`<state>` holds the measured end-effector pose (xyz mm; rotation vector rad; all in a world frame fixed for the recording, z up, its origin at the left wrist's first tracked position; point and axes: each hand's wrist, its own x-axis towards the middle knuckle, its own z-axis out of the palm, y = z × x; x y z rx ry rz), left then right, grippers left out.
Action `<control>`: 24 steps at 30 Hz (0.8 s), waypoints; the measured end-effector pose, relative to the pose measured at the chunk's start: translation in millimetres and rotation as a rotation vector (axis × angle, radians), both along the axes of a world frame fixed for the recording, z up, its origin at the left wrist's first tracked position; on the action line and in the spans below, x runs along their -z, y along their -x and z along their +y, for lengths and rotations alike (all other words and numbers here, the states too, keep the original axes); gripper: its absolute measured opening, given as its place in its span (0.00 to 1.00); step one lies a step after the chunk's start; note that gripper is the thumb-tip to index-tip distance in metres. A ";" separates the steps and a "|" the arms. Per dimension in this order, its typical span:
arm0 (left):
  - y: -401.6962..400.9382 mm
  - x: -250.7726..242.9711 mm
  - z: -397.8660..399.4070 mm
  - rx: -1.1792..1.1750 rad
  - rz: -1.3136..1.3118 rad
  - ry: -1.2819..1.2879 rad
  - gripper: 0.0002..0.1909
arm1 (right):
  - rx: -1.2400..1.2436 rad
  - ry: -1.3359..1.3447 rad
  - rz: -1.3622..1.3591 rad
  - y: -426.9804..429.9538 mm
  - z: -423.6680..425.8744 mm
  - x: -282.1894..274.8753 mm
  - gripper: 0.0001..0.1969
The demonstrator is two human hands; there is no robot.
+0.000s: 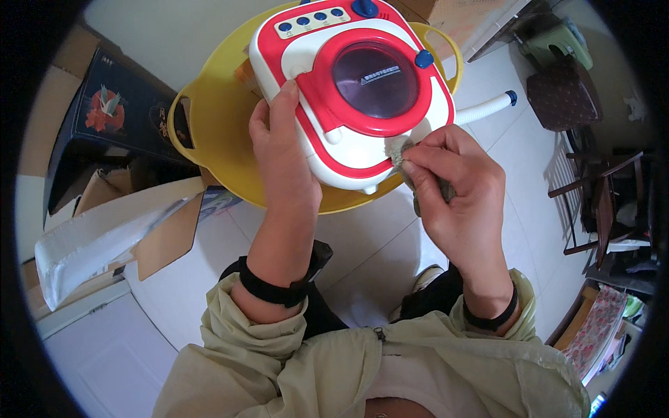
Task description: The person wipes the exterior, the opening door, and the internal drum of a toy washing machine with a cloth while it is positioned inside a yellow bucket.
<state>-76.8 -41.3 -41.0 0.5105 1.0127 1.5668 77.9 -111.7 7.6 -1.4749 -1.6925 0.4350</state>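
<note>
A red and white toy washing machine (360, 146) with blue knobs and a round dark see-through door (375, 79) rests over a yellow plastic tub (222, 130). My left hand (285, 141) grips the toy's left side, thumb on the front beside the door hinge. Pinched between the thumb and fingers of my right hand (460, 172) is a greyish cloth (400, 150), pressed against the lower right of the toy's front. A white corrugated hose (483, 108) with a blue end sticks out from the toy's right side.
At the left stand a dark printed box (117, 99), open cardboard (170, 237) and a white foam piece (115, 224). A white panelled door (110, 350) is at lower left. Right, on the tiled floor (366, 245), are a dark cushioned stool (564, 96) and a wooden chair (603, 209).
</note>
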 end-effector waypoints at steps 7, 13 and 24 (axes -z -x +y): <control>0.8 6.9 1.9 0.019 -0.019 -0.019 0.38 | -0.195 -0.048 -0.007 21.2 -7.8 -1.7 0.07; 2.9 10.3 -1.7 0.058 0.043 -0.028 0.40 | -0.163 -0.109 -0.024 39.7 -11.1 0.8 0.09; -6.4 3.2 -12.7 0.052 0.144 -0.158 0.34 | -0.029 -0.156 -0.167 54.4 -12.4 -12.4 0.09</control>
